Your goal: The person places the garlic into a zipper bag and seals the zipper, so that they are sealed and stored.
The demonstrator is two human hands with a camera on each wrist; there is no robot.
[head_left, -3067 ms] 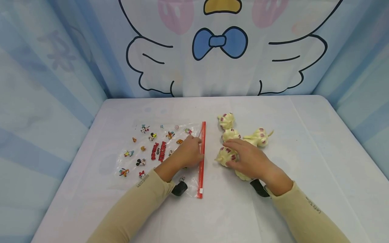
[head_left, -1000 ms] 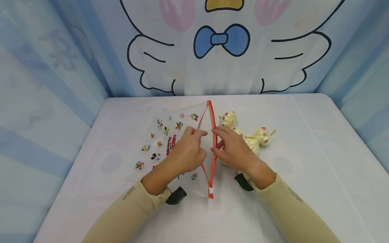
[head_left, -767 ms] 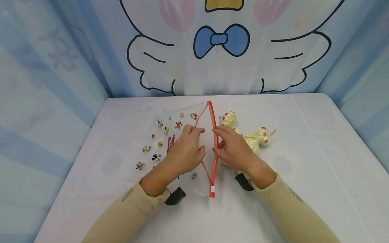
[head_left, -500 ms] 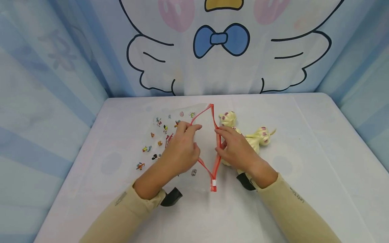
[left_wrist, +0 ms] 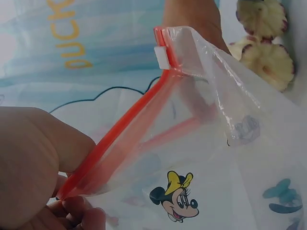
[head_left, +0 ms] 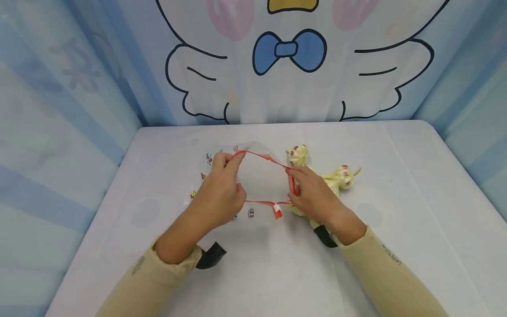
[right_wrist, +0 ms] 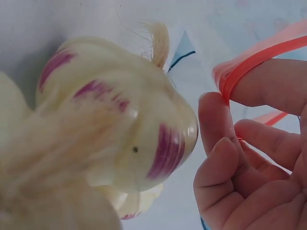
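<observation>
A clear plastic zipper bag [head_left: 260, 202] with a red rim and cartoon prints has its mouth spread wide between the hands. My left hand [head_left: 219, 191] pinches the left side of the rim; in the left wrist view the thumb and fingers close over the red strip [left_wrist: 129, 117]. On the opposite side, my right hand [head_left: 317, 196] grips the rim between thumb and fingers. Just behind and beside the right hand lie several garlic bulbs [head_left: 341, 177], pale with purple streaks. One garlic bulb [right_wrist: 120, 115] fills much of the right wrist view, and some are partly hidden by the hand.
A white slider [head_left: 277, 208] sits at the near corner of the bag's rim. The bag rests on a pale covered table [head_left: 396, 198]. Behind it hangs a curtain [head_left: 289, 97] with a cartoon bow tie, and blue curtains flank both sides.
My right hand has moved from the garlic bulbs to the bag's rim. The rim, flat and closed earlier, has been pulled apart, with my left hand moving left and the bag mouth widening.
</observation>
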